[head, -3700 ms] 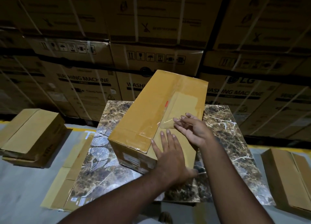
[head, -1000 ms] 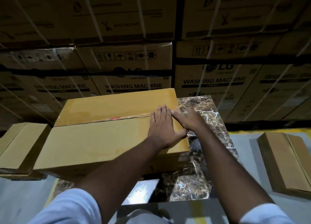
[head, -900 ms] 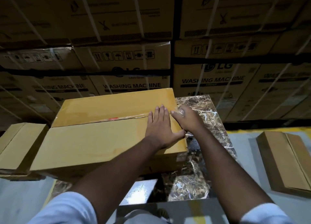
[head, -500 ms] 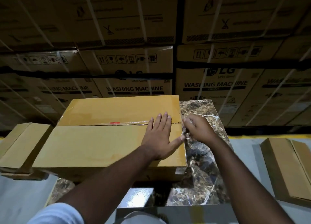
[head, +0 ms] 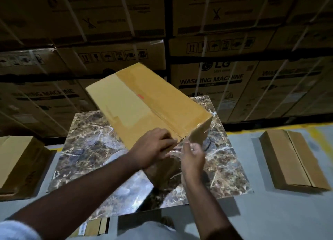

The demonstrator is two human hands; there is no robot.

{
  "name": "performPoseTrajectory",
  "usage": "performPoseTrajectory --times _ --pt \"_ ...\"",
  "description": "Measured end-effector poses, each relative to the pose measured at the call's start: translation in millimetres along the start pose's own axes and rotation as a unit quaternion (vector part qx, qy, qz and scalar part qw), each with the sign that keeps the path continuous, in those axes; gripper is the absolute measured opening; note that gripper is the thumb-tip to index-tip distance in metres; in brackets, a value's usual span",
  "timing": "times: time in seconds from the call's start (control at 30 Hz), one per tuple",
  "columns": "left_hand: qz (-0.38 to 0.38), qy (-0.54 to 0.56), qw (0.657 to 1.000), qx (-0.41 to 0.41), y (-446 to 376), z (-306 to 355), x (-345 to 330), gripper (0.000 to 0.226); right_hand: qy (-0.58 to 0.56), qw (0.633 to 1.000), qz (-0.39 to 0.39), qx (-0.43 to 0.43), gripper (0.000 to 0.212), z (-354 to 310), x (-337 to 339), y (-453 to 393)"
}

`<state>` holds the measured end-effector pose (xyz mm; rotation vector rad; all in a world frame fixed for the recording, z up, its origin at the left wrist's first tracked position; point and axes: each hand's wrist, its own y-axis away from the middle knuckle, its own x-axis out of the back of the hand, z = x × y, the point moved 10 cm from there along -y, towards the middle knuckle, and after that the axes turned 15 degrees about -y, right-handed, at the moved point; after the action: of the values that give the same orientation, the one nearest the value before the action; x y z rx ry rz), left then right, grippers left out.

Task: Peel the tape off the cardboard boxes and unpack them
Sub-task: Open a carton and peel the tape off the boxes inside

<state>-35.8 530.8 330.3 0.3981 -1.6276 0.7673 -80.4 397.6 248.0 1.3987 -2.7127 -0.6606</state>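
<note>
A long yellow-brown cardboard box [head: 144, 102] lies diagonally on the marble table [head: 86, 146], its near end pointing at me. Clear tape runs along its top seam and over the near end. My left hand [head: 153, 147] grips the near corner of the box, fingers curled over the edge. My right hand [head: 191, 156] pinches a crumpled strip of clear tape [head: 175, 151] that is lifted off the box's near end. The end face under my hands is mostly hidden.
Stacked washing machine cartons [head: 212, 77] form a wall right behind the table. A brown box [head: 19, 164] stands on the floor at the left and another [head: 292, 160] lies at the right. Flattened cardboard [head: 97, 227] shows below the table's near edge.
The box has swung from lying sideways across the table to a diagonal with its end toward me. My left hand went from flat on top to gripping the corner; my right hand pulled tape loose.
</note>
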Motion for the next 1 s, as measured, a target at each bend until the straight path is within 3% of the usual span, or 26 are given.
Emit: performPoseTrajectory --times 0.1,0.2,0.33,0.43,0.6,0.67,0.73,0.77,0.87,1.0 --pt "0.068 0.0 0.993 0.093 40 -5 10 0.014 0.038 0.994 -0.101 -0.004 0.027 2 -19 21" --pt "0.043 0.012 0.991 0.13 58 -15 16 0.012 0.149 0.969 -0.188 0.059 0.034 -11 -32 32" --pt "-0.042 -0.016 0.983 0.176 60 -13 15 0.016 0.416 0.845 -0.149 0.301 0.05 -44 -38 50" --pt "-0.084 -0.021 0.979 0.187 62 -11 8 0.022 0.432 0.805 -0.156 0.377 0.066 -46 -43 63" --pt "-0.094 -0.043 0.977 0.189 67 -12 7 0.022 0.408 0.794 -0.228 0.389 0.04 -39 -42 55" --pt "-0.066 0.007 0.979 0.193 68 -9 15 0.039 0.426 0.782 -0.245 0.383 0.036 -48 -47 56" --pt "-0.029 0.102 0.966 0.235 75 -18 24 0.065 0.432 0.791 -0.252 0.352 0.032 -58 -49 54" --pt "-0.018 0.106 0.965 0.241 78 -21 28 0.067 0.433 0.799 -0.243 0.339 0.031 -63 -48 51" --pt "-0.021 -0.049 0.982 0.182 83 -13 32 0.039 0.453 0.797 -0.235 0.323 0.032 -71 -44 49" --pt "-0.037 -0.058 0.972 0.226 89 -11 30 0.019 0.509 0.74 -0.294 0.328 0.038 -65 -56 66"
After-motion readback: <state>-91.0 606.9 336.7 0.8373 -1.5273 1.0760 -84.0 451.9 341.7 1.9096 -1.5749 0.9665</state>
